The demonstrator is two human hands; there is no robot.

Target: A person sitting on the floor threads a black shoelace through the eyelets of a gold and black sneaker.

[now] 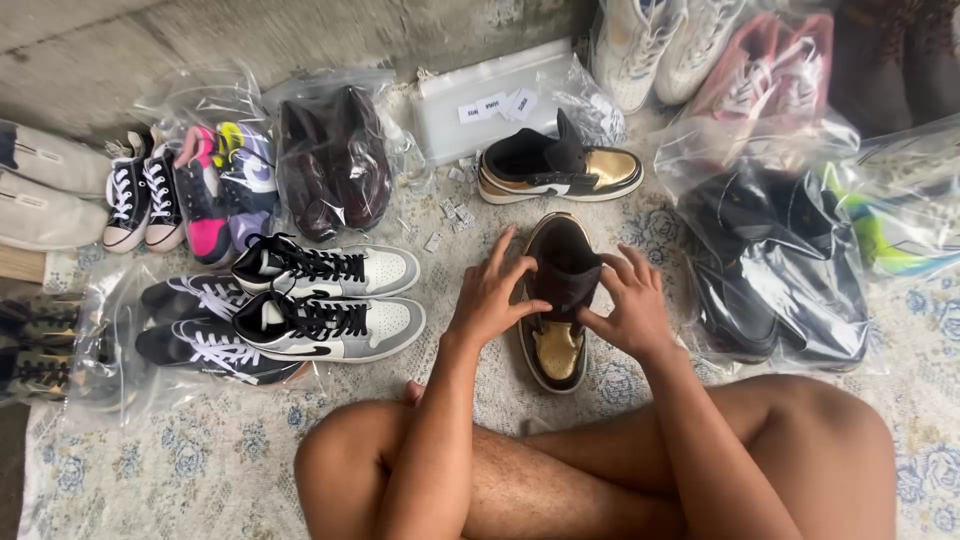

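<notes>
A black and gold high-top sneaker [556,345] lies on the patterned rug in front of my crossed legs, toe toward me. My left hand [492,294] grips the left side of its collar and tongue. My right hand [628,300] holds the right side of the same collar. The matching black and gold sneaker [560,168] lies on its side just beyond, untouched.
A grey, white and black sneaker pair [330,300] sits to the left, with black sneakers in a clear bag [200,330]. Bagged dark shoes [770,270] lie right. More bagged shoes [330,160] and a clear pouch [490,100] line the concrete wall.
</notes>
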